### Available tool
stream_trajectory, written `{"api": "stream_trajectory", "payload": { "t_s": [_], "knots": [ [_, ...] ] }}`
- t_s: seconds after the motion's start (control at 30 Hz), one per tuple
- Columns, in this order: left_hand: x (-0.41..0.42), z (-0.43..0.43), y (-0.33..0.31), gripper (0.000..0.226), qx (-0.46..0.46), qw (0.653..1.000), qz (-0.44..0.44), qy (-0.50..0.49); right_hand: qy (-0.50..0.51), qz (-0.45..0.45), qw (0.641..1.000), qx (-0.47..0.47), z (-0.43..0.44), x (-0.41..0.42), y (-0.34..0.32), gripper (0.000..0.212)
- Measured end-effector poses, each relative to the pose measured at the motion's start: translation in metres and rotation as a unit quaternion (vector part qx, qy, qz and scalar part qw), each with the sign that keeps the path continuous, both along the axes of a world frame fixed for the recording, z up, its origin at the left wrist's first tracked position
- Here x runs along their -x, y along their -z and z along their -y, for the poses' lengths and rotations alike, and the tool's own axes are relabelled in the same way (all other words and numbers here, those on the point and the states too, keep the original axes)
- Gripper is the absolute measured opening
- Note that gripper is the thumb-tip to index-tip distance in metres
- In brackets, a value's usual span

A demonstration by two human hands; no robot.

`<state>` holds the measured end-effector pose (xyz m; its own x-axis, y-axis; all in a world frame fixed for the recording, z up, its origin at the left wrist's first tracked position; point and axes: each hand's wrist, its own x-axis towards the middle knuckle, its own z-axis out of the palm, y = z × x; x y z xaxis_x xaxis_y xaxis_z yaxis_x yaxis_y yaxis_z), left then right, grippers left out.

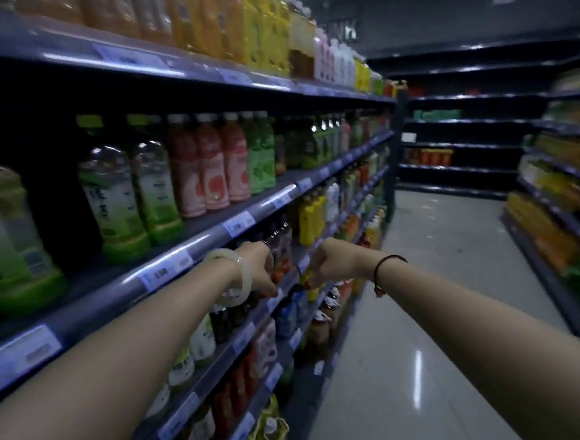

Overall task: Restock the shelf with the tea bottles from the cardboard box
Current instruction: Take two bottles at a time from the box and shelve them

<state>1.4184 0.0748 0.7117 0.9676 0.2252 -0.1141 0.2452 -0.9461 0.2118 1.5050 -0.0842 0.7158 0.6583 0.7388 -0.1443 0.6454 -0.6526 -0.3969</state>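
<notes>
Where both arms reach into the third shelf [286, 283] down, a dark tea bottle [279, 255] stands at the shelf's front edge among similar ones. Left hand [259, 268] curls around its lower body, fingers closed on it. Right hand [324, 263] is curled just beside; what it grips, cannot tell. White bangle [232, 280] on left wrist, dark cord [384, 268] on right. Green-labelled bottles [132, 193] stand on the shelf above.

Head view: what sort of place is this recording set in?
Most likely a supermarket drinks aisle. Long tiered shelves carry rows of bottled drinks, price tags are clipped along the shelf edges, and a second run of stocked shelving faces it across a tiled floor.
</notes>
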Motion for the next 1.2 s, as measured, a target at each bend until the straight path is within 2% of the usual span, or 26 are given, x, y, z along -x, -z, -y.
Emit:
{"api": "stream_trajectory", "payload": {
  "t_s": [0.1,0.2,0.4,0.53,0.67,0.97,1.07,1.2],
  "knots": [
    [-0.003,0.003,0.036,0.035,0.01,0.999,-0.032,0.04,0.047,-0.034,0.998,0.017,0.013,0.01,0.038,0.028],
    [-0.002,0.006,0.075,0.031,0.026,0.994,-0.071,0.082,0.098,-0.064,0.993,0.024,0.027,0.03,0.078,0.019],
    [0.016,0.027,0.15,0.024,0.061,0.979,-0.127,0.145,0.187,-0.115,0.974,0.051,0.045,0.071,0.156,0.054],
    [0.023,0.037,0.205,0.054,0.108,0.973,-0.149,0.142,0.232,-0.172,0.956,0.055,0.054,0.082,0.209,0.066],
    [0.022,0.036,0.254,0.059,0.125,0.966,-0.177,0.142,0.241,-0.198,0.949,0.054,0.055,0.087,0.252,0.065],
    [0.019,0.038,0.376,0.051,0.12,0.959,-0.206,0.155,0.215,-0.224,0.947,0.081,0.053,0.087,0.371,0.058],
    [0.02,0.039,0.43,0.059,0.131,0.953,-0.221,0.158,0.211,-0.231,0.946,0.086,0.051,0.088,0.42,0.055],
    [0.021,0.038,0.505,0.057,0.129,0.954,-0.222,0.157,0.198,-0.231,0.947,0.098,0.05,0.089,0.495,0.036]
  ]
}}
